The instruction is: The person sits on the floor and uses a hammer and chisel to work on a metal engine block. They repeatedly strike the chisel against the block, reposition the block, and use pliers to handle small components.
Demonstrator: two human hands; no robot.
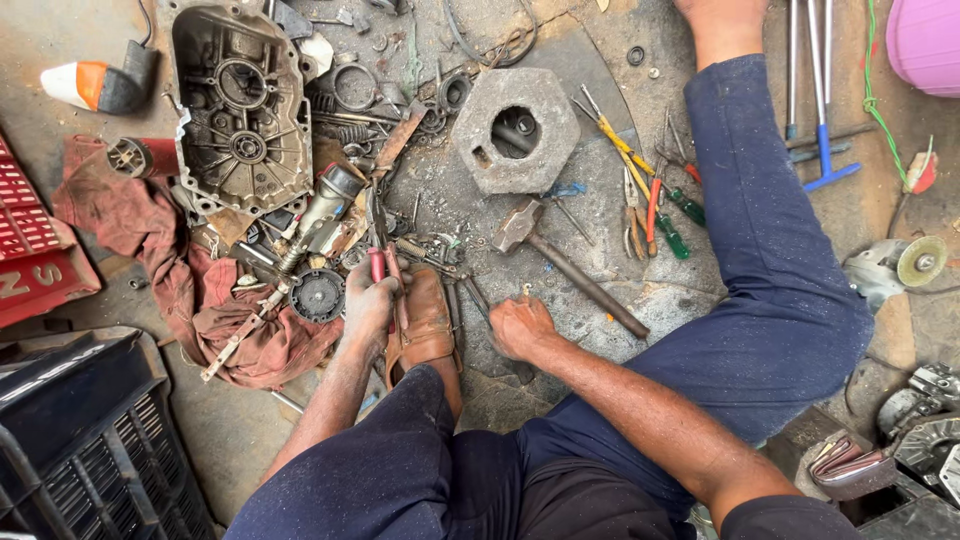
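Pliers [378,240] with red handles sit clamped in the left hand [368,305], their long axis pointing away from the body toward the engine casing [240,105]. The right hand [518,325] rests curled on the ground, apparently holding nothing, nearer the hammer [570,265].

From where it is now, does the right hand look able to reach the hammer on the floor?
Probably yes. The right hand rests on the floor just below the hammer, whose handle end lies close beside it, and nothing lies between them.

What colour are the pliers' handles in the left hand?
Red, on the metal pliers in the left hand; head view.
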